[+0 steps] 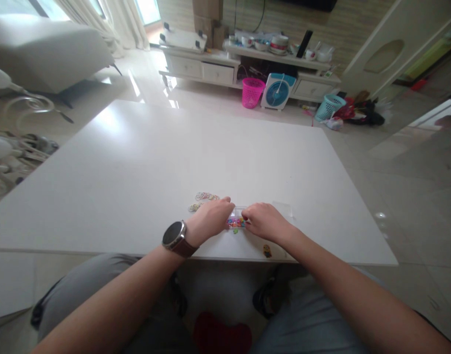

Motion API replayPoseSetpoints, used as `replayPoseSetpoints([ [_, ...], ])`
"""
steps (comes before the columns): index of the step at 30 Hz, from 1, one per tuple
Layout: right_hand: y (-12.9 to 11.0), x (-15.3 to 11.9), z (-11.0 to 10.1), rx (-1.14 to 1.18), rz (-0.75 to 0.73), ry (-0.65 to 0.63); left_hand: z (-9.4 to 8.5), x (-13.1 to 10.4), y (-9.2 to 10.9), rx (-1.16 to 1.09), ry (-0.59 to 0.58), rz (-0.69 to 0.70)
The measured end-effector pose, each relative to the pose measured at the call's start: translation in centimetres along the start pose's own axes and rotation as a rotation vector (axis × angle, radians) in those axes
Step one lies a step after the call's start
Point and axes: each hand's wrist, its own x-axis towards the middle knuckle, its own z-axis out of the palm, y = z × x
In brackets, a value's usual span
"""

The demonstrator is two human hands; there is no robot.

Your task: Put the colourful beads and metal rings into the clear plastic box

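A small clear plastic box (240,208) with several brightly coloured small pieces (235,223) inside lies near the table's front edge. My left hand (213,216), with a watch on its wrist, is closed at the box's left side and seems to grip it. Over the right end of the box, my right hand (265,221) is curled with its fingertips pinched; whatever they hold is hidden. Just in front of the box lies a tiny green piece (235,231). Beyond my left hand are two rows of thin coloured rings (206,195), partly covered by it.
A clear lid-like tray (283,210) lies right of the box, behind my right hand. A small yellow-and-brown figure (267,251) is near the front edge of the white table (225,147). Beyond it stand a pink basket (252,93) and a fan (278,92).
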Motion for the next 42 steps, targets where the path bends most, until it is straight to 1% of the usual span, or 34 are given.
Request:
replayPoseSetpoints([
  [5, 0.3, -0.5, 0.4, 0.060, 0.037, 0.023, -0.1, -0.1, 0.1, 0.004, -0.004, -0.008],
  [12, 0.0, 0.3, 0.8, 0.114, 0.130, 0.029, 0.1, 0.1, 0.0, 0.007, 0.001, -0.007],
  [18, 0.1, 0.4, 0.8, 0.122, 0.133, 0.040, 0.4, 0.2, -0.1, 0.006, -0.007, -0.015],
  [24, 0.5, 0.0, 0.3, 0.151, 0.124, 0.038, 0.2, 0.1, 0.0, -0.003, -0.008, -0.018],
  [26, 0.4, -0.2, 0.0, 0.157, 0.069, 0.045, 0.1, 0.1, 0.0, -0.005, -0.007, -0.013],
  [30, 0.0, -0.5, 0.0, 0.180, -0.177, 0.010, 0.2, 0.1, -0.2, -0.013, -0.010, 0.008],
  [32, -0.3, -0.4, 0.3, 0.171, -0.249, -0.019, 0.3, 0.2, -0.3, -0.015, -0.006, 0.013],
  [34, -0.5, -0.3, 0.5, 0.154, -0.263, -0.040, 0.3, 0.2, -0.3, -0.018, -0.004, 0.013],
  [37, -0.9, -0.1, 0.8, 0.134, -0.239, -0.058, 0.3, 0.2, -0.3, -0.026, -0.015, 0.005],
  [40, -1.4, 0.1, 0.8, 0.130, -0.231, -0.051, 0.2, 0.3, -0.2, -0.029, -0.026, -0.006],
  [42, -1.3, 0.1, 0.6, 0.144, -0.255, -0.038, 0.2, 0.3, -0.2, -0.026, -0.024, -0.007],
])
